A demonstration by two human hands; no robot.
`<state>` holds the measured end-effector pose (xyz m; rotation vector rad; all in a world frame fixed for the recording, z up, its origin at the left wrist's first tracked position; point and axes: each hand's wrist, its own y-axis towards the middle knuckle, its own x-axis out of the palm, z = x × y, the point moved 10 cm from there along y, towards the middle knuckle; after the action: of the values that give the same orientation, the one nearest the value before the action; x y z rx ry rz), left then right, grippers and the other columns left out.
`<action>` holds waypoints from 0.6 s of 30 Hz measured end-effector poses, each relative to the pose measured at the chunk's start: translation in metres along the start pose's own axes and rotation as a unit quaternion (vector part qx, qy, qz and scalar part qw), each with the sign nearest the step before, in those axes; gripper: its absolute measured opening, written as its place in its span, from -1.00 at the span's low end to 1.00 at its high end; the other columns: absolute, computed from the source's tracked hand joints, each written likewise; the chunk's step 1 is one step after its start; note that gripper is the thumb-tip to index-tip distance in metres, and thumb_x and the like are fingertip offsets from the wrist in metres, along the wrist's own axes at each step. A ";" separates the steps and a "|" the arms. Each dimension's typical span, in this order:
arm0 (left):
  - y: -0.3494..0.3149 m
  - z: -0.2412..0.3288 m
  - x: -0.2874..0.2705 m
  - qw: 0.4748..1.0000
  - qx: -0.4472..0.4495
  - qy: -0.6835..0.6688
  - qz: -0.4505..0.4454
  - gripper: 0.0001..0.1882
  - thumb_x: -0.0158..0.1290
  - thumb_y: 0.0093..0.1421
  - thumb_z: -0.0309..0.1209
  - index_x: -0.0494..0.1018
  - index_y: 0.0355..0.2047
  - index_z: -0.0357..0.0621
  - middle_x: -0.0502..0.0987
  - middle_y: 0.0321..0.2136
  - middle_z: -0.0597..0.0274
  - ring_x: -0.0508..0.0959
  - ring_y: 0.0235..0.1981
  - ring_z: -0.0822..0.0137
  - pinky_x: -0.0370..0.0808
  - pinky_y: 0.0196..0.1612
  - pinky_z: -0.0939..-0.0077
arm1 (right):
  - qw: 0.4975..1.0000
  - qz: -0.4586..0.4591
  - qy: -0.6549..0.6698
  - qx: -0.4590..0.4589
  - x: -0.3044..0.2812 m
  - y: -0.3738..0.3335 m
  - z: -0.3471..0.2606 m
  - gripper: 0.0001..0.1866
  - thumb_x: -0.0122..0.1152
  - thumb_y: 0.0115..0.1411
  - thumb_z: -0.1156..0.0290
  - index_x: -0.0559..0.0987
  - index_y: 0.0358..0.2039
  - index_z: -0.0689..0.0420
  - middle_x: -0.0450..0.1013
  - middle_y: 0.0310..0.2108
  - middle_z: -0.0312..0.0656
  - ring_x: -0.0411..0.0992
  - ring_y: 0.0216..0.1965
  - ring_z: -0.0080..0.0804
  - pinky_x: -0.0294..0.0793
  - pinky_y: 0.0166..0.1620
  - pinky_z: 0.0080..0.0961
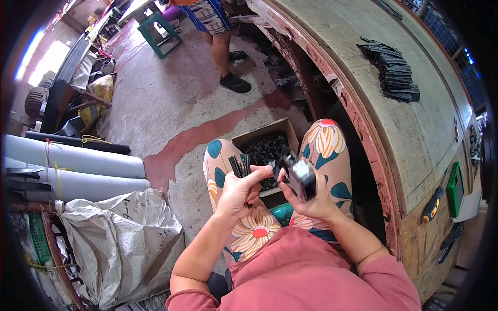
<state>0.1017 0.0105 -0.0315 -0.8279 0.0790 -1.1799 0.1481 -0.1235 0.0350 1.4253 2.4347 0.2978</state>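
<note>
Over my lap, my left hand (pixel 237 196) is closed around several short black textured strips (pixel 239 165) that stick up from the fist. Its thumb and forefinger reach toward a small dark piece at the front of a black and silver handheld tool (pixel 303 179). My right hand (pixel 317 204) is wrapped round that tool; its exact kind is unclear. Between my knees, below both hands, sits an open cardboard box (pixel 263 128) filled with small curled black pieces (pixel 259 154).
At my right runs a worktable (pixel 332 39) bearing a pile of black strips (pixel 390 70), a screwdriver (pixel 432 205) and a green tray (pixel 455 189). Pale rolls (pixel 88 158) and a white sack (pixel 122 243) lie left. Ahead, a person (pixel 220 49) stands near a green stool (pixel 157 33).
</note>
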 end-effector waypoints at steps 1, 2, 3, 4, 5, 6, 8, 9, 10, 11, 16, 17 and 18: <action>0.000 -0.002 0.001 1.000 0.000 0.000 -0.001 -0.81 0.19 0.08 -0.38 0.51 -0.40 -0.28 0.30 -0.77 0.48 0.09 -0.85 0.69 0.00 -0.78 0.73 | 0.999 0.035 0.001 0.033 -0.004 0.000 0.005 -0.65 0.25 -0.12 0.60 0.40 -0.26 0.24 0.38 -0.39 -0.12 0.41 -0.42 -0.33 0.39 -0.32 -0.51; -0.001 -0.002 0.002 1.000 0.015 -0.007 -0.003 -0.81 0.19 0.09 -0.39 0.51 -0.39 -0.29 0.30 -0.78 0.49 0.10 -0.85 0.69 0.00 -0.78 0.74 | 0.996 0.038 0.021 0.073 -0.002 -0.001 0.014 -0.76 0.22 -0.04 0.59 0.39 -0.33 0.23 0.38 -0.46 -0.15 0.41 -0.47 -0.39 0.38 -0.37 -0.52; -0.001 -0.001 0.004 0.999 0.029 -0.014 -0.004 -0.81 0.18 0.09 -0.40 0.51 -0.38 -0.30 0.30 -0.78 0.49 0.10 -0.85 0.69 0.01 -0.78 0.74 | 0.996 0.039 0.020 0.073 -0.001 0.000 0.016 -0.76 0.22 -0.04 0.59 0.39 -0.33 0.23 0.38 -0.46 -0.15 0.41 -0.47 -0.39 0.38 -0.37 -0.52; -0.002 0.000 0.003 0.999 0.047 -0.009 0.010 -0.83 0.17 0.10 -0.43 0.51 -0.36 -0.31 0.31 -0.77 0.49 0.12 -0.85 0.70 0.01 -0.78 0.74 | 0.994 0.058 0.022 0.091 -0.002 -0.001 0.020 -0.76 0.22 -0.04 0.59 0.39 -0.34 0.23 0.38 -0.48 -0.16 0.41 -0.48 -0.41 0.38 -0.38 -0.52; -0.003 -0.001 0.005 0.999 0.046 -0.008 0.009 -0.83 0.17 0.10 -0.43 0.51 -0.36 -0.31 0.31 -0.77 0.49 0.12 -0.85 0.70 0.01 -0.78 0.74 | 0.991 0.076 0.023 0.108 -0.004 -0.002 0.024 -0.75 0.22 -0.05 0.59 0.38 -0.35 0.22 0.37 -0.51 -0.17 0.40 -0.48 -0.44 0.38 -0.39 -0.52; -0.005 0.003 0.006 0.998 0.067 0.004 0.020 -0.85 0.16 0.11 -0.44 0.50 -0.37 -0.27 0.30 -0.76 0.48 0.11 -0.85 0.69 -0.01 -0.78 0.73 | 0.991 0.089 0.025 0.101 -0.005 -0.001 0.022 -0.74 0.22 -0.05 0.59 0.37 -0.33 0.22 0.37 -0.52 -0.17 0.40 -0.48 -0.47 0.38 -0.40 -0.52; -0.008 0.007 0.007 0.995 0.096 0.005 0.024 -0.88 0.16 0.11 -0.48 0.49 -0.36 -0.26 0.30 -0.74 0.46 0.12 -0.84 0.69 -0.02 -0.78 0.72 | 0.990 0.093 0.024 0.104 -0.004 0.000 0.022 -0.73 0.22 -0.05 0.59 0.37 -0.33 0.22 0.37 -0.51 -0.17 0.40 -0.48 -0.47 0.38 -0.40 -0.52; -0.007 0.007 0.008 0.995 0.096 0.006 0.023 -0.88 0.16 0.11 -0.48 0.49 -0.36 -0.26 0.30 -0.74 0.46 0.12 -0.84 0.69 -0.02 -0.78 0.72 | 0.989 0.097 0.023 0.107 -0.005 0.000 0.023 -0.72 0.22 -0.06 0.59 0.36 -0.32 0.22 0.38 -0.51 -0.17 0.40 -0.48 -0.47 0.38 -0.40 -0.51; -0.008 0.009 0.008 0.993 0.111 0.013 0.031 -0.88 0.15 0.11 -0.49 0.50 -0.36 -0.27 0.32 -0.74 0.46 0.13 -0.84 0.69 -0.01 -0.78 0.72 | 0.989 0.098 0.023 0.107 -0.005 0.000 0.023 -0.72 0.22 -0.06 0.59 0.36 -0.32 0.22 0.38 -0.51 -0.17 0.40 -0.48 -0.47 0.38 -0.40 -0.51; -0.009 0.011 0.008 0.991 0.126 0.021 0.039 -0.89 0.15 0.11 -0.50 0.51 -0.35 -0.27 0.33 -0.73 0.46 0.13 -0.84 0.69 0.00 -0.78 0.72 | 0.989 0.100 0.021 0.104 -0.005 0.001 0.022 -0.72 0.22 -0.06 0.59 0.36 -0.32 0.22 0.38 -0.50 -0.17 0.40 -0.47 -0.47 0.38 -0.39 -0.51; -0.011 0.011 0.008 0.985 0.157 0.050 0.054 -0.87 0.19 0.08 -0.47 0.56 -0.37 -0.27 0.46 -0.65 0.47 0.23 -0.77 0.73 0.07 -0.74 0.77 | 0.988 0.109 0.020 0.110 -0.007 0.000 0.023 -0.71 0.22 -0.08 0.59 0.35 -0.32 0.21 0.38 -0.50 -0.16 0.41 -0.47 -0.45 0.38 -0.39 -0.51; -0.011 0.012 0.007 0.983 0.163 0.063 0.064 -0.87 0.19 0.08 -0.47 0.57 -0.37 -0.26 0.47 -0.63 0.47 0.26 -0.75 0.73 0.10 -0.73 0.78 | 0.988 0.109 0.018 0.111 -0.007 -0.001 0.024 -0.71 0.22 -0.08 0.59 0.35 -0.32 0.21 0.37 -0.50 -0.16 0.41 -0.46 -0.45 0.38 -0.39 -0.51; -0.011 0.011 0.007 0.983 0.163 0.063 0.065 -0.87 0.19 0.08 -0.47 0.57 -0.37 -0.26 0.47 -0.63 0.47 0.26 -0.75 0.73 0.10 -0.73 0.78 | 0.988 0.109 0.017 0.112 -0.006 -0.002 0.025 -0.71 0.21 -0.08 0.58 0.35 -0.32 0.21 0.37 -0.49 -0.16 0.41 -0.46 -0.44 0.38 -0.39 -0.51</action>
<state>0.1009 0.0089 -0.0149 -0.4531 0.0413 -1.0854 0.1587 -0.1293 0.0122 1.8003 2.4027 0.0978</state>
